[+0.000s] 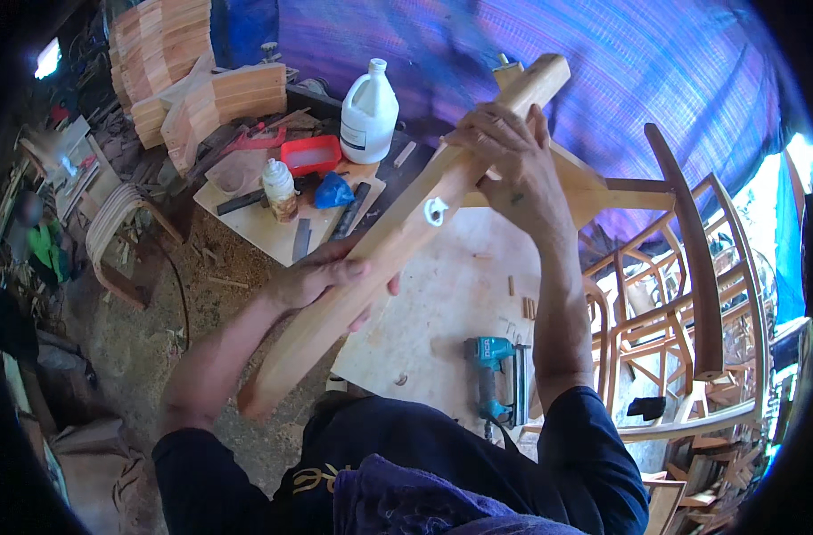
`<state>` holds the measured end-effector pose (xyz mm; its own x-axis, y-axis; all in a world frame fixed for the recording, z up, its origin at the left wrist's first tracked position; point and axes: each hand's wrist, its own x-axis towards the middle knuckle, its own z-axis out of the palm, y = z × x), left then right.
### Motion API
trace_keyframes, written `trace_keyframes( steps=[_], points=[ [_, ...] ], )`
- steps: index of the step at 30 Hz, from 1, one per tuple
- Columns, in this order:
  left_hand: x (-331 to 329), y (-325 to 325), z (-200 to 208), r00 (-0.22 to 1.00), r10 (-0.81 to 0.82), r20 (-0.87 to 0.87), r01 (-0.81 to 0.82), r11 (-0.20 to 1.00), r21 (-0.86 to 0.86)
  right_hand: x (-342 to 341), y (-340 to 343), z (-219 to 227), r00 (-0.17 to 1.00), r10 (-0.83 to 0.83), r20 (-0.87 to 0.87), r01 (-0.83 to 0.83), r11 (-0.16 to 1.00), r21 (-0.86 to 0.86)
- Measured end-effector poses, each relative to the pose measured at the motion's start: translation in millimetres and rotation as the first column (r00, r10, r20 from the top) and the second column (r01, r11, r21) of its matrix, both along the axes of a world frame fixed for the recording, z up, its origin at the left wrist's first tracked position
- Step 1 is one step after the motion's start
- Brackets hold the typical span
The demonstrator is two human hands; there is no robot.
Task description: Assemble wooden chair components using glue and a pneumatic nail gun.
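Observation:
A pale wooden beam (390, 248) slants from the lower left up to the far right, held above the board. My left hand (316, 278) is closed around its lower half, with fingertips showing on the near side. Higher up, my right hand (506, 160) is wrapped over the beam, close to its far end. Between the hands, a white blob of what looks like glue (435, 211) sits on the beam's face. Behind my right hand, pale wooden rails (638, 193) run right to a curved brown wooden piece (687, 259); how they meet the beam is hidden.
A pale board (424, 330) lies below, with a teal nail gun (496, 379) on it. Beyond are a white jug (369, 111), a red tray (311, 155), a glue bottle (279, 190) and a blue bag (334, 190). Chair frames (661, 321) crowd the right; stacked wood (215, 102) stands far left.

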<state>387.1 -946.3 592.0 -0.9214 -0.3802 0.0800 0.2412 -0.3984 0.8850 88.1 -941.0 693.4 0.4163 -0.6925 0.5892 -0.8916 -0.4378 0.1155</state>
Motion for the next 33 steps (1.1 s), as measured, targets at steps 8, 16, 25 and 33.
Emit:
trace_keyframes(
  steps=[8, 16, 25, 33],
  points=[
    [-48, -59, 60, 0.957, 0.275, -0.088, -0.288, 0.93, -0.227, -37, -47, 31, 0.931, 0.013, 0.365, 0.1, 0.952, -0.288],
    [-102, -146, 110, 0.968, 0.251, -0.001, -0.238, 0.917, -0.319, -120, -111, -33, 0.63, -0.225, 0.744, 0.143, 0.974, 0.173],
    [-139, -203, 125, 0.962, 0.193, 0.195, -0.123, 0.939, -0.321, -121, -111, -48, 0.684, -0.175, 0.708, 0.193, 0.98, 0.056],
    [-157, -229, 138, 0.939, 0.183, 0.291, -0.07, 0.931, -0.358, -125, -117, -53, 0.688, -0.139, 0.712, 0.18, 0.984, 0.018]
  ],
)
